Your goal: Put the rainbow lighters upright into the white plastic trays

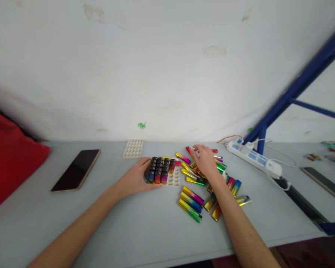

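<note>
Upright lighters (158, 169) with black tops and shiny coloured bodies stand in rows in a white tray with round pockets (173, 180). My left hand (141, 175) is wrapped round the left side of this group, thumb along the front and fingers at the back. Bare pockets show at the tray's right side. Over a loose pile of shiny lighters (192, 175) lies my right hand (204, 158), its fingers bent and slightly apart, with no lighter visible in them. Three lighters (191, 203) lie side by side in front of the pile.
Another white pocketed tray (133, 149) lies near the wall. A dark-screened phone (76, 170) rests at left, beside a red cloth-like thing (11, 160). At right are a white power strip (254, 158) with cables and a blue metal frame (292, 89).
</note>
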Motion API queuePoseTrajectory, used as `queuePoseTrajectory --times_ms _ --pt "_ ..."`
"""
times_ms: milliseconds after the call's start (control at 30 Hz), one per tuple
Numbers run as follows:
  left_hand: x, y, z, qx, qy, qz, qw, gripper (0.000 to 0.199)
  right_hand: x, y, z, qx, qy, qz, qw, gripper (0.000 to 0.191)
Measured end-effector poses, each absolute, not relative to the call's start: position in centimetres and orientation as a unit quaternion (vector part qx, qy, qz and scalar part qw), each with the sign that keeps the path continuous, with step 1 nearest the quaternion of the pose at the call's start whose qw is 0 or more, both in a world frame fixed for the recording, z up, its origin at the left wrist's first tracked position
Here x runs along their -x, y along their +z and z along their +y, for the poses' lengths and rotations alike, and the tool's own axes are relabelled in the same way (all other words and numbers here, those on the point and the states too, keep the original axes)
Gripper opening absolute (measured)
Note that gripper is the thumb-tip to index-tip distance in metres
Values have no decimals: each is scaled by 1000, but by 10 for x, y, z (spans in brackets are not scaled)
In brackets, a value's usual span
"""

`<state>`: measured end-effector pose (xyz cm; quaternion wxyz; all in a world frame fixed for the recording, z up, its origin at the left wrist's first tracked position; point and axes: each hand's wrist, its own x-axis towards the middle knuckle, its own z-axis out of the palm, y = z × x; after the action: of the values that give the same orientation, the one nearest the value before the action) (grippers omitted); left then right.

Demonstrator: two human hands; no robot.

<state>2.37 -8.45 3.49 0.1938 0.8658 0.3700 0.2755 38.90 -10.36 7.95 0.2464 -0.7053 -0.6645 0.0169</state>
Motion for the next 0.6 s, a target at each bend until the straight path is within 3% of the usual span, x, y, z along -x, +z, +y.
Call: queuePoseTrajectory --times_ms 200,400,500,600 --pt "-23 28 -80 -864 278 372 195 93 -369 81 -79 769 30 -629 109 35" --pt "-21 23 -78 -862 292 359 206 98 -367 100 -65 743 76 -648 153 16" --pt "-22 25 -79 -862 294 354 211 96 -371 106 -74 683 163 -658 271 16" --pt "-24 30 -81 -863 293 351 216 92 -366 105 -90 570 353 -594 445 38"
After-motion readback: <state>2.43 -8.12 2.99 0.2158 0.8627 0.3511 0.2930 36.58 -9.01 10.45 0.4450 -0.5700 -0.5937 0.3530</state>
